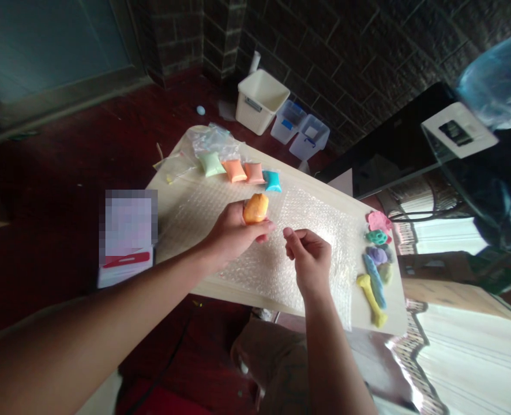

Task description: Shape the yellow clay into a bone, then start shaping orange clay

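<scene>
My left hand [236, 227] is closed around an orange lump of modelling clay [256, 208], held above a sheet of bubble wrap [320, 213] on the table. Just to its right, my right hand [310, 251] is closed, thumb pressed to the curled fingers; whether anything small sits in that pinch I cannot make out. Beyond the hands lie clay packets in a row: pale green [211, 164], orange [235, 170], salmon [254, 172] and blue [273, 181].
Shaped clay pieces rest along the right end of the table [396, 314], among them a yellow bone shape [372, 300], a blue roll [374, 279] and a pink piece [379, 221]. Crumpled clear plastic [214, 141] lies at the far left corner. Bins [262, 101] stand on the floor behind.
</scene>
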Motion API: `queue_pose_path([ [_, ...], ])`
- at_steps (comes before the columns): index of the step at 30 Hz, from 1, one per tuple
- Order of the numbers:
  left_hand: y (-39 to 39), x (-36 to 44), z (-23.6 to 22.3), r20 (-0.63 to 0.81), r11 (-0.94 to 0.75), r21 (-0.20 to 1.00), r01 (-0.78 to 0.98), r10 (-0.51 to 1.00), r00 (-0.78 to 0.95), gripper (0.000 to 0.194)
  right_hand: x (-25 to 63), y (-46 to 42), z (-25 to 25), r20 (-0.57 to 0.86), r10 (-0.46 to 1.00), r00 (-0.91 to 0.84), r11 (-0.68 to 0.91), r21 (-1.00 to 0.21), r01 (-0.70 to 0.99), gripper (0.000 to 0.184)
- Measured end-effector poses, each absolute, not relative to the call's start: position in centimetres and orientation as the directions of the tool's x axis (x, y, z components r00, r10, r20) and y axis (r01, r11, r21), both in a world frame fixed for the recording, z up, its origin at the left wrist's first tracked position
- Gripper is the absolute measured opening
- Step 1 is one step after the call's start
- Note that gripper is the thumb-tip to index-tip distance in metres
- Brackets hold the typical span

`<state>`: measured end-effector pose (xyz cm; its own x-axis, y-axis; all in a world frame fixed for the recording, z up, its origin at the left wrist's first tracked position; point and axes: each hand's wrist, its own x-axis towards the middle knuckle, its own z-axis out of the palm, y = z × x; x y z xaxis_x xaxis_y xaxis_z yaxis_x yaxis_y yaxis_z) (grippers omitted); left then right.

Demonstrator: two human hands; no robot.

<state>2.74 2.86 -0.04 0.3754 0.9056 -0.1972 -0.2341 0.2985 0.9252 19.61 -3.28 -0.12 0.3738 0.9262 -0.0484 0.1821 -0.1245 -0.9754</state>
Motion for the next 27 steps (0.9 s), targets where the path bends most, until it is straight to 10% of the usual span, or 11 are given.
queue_pose_path([
  [20, 2.8, 2.8, 0.9, -0.378, 0.496, 0.821, -0.282, 0.843, 0.383, 0.039, 18.0, -3.9, -0.9, -0.094, 0.976, 0.194, -0.153, -0.937, 0.314, 0.032],
  [27, 2.2, 2.7, 0.2, -0.294, 0.519, 0.828, -0.210, 0.722, 0.626, 0.031, 18.5, -3.7, -0.2, -0.091, 0.958, 0.271, -0.072, -0.994, -0.079, 0.031],
])
